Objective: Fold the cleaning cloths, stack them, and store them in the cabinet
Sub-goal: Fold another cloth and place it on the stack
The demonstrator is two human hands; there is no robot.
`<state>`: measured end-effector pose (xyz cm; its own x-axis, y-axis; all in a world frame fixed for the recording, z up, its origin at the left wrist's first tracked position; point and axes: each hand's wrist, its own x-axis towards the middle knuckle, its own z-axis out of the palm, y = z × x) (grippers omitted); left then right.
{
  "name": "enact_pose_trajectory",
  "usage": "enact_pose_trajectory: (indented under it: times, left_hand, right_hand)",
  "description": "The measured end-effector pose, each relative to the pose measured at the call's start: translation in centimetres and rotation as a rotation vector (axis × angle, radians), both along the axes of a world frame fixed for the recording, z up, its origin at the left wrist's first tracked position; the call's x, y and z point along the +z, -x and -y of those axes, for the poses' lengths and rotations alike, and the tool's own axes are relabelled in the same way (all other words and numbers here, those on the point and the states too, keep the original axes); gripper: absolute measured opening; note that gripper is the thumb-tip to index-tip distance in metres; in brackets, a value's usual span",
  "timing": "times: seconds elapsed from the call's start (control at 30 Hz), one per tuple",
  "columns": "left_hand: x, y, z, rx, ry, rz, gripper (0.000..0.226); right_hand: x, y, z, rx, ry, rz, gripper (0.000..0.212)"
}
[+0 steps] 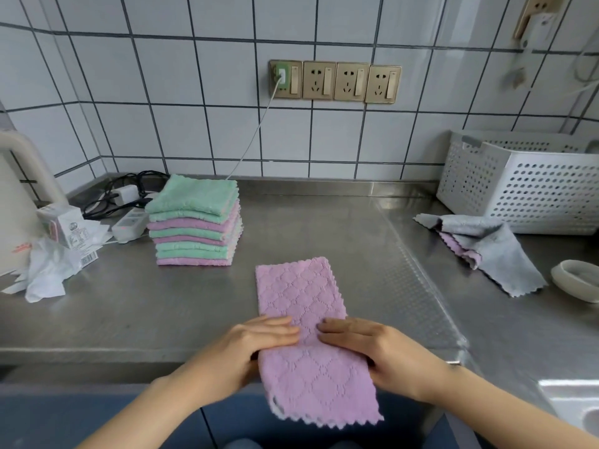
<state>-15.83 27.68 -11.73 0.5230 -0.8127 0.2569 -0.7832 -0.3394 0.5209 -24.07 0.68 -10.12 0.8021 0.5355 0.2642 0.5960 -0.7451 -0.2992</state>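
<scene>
A person stands at a stainless-steel counter (324, 228) and works a pink cleaning cloth (304, 306) that lies lengthwise at lower centre of the frame, its near end draped over the counter's front edge. The left hand (259, 341) lies on the cloth's left side with fingers stretched across the fabric, while its thumb side appears tucked at the cloth's edge. The right hand (372, 348) mirrors it on the right, fingers flat on top and pointing inward. Whether either thumb pinches the cloth from beneath cannot be told; the fingers that show are straight and pressing.

At centre left, a stack of folded cloths (194, 222) in green and pink stands on the counter, well apart from the hands. At right, a grey cloth (492, 247) lies crumpled and unfolded, a pink edge showing beneath it, just in front of a white perforated basket (525, 183).

A power strip (129, 223) with tangled cables sits behind the stack at left, beside a small carton (66, 226) and crumpled white wrappers (48, 273). A row of wall sockets (335, 81) is set into the white tiles at upper centre, one with a cable plugged in. A pale dish (577, 280) sits at the right edge.
</scene>
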Motion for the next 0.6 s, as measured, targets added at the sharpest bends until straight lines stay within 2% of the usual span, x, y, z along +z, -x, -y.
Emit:
enact_pose_trajectory:
  times: [0.07,0.17,0.27,0.3,0.33,0.4,0.47,0.53,0.6]
  left_hand:
    - [-0.6,0.1,-0.7,0.089,0.039,0.064,0.067]
    - [-0.5,0.7,-1.1,0.291,0.152,0.091,0.055]
    - [1.3,0.6,-0.1,0.413,0.214,-0.171,0.035]
    - [2.1,0.0,0.5,0.469,0.238,-0.261,0.024]
    - [2.7,-0.8,1.2,0.555,0.265,-0.367,0.024]
    - [3.8,-2.5,2.1,0.724,0.305,-0.651,0.027]
    - [4.2,-3.6,2.6,0.804,0.281,-0.821,0.025]
    - [3.7,-4.3,2.9,0.827,0.246,-0.838,0.025]
    - [3.1,-4.6,3.0,0.826,0.229,-0.799,0.022]
  right_hand:
    - [0.0,0.2,0.4,0.002,-0.052,-0.031,0.039]
    - [0.7,0.0,0.9,-0.080,-0.160,-0.136,0.036]
    - [1.5,-1.8,0.5,-0.247,-0.322,-0.146,0.009]
    - [1.8,-3.0,0.0,-0.341,-0.388,-0.135,0.016]
    - [2.0,-4.5,-0.4,-0.443,-0.421,-0.139,0.029]
    - [2.3,-7.5,-1.4,-0.649,-0.364,-0.229,0.045]
    - [1.9,-9.9,-2.2,-0.789,-0.241,-0.312,0.046]
    - [1.3,-11.1,-2.8,-0.874,-0.166,-0.325,0.037]
    - [0.7,-11.4,-3.3,-0.930,-0.094,-0.285,0.036]
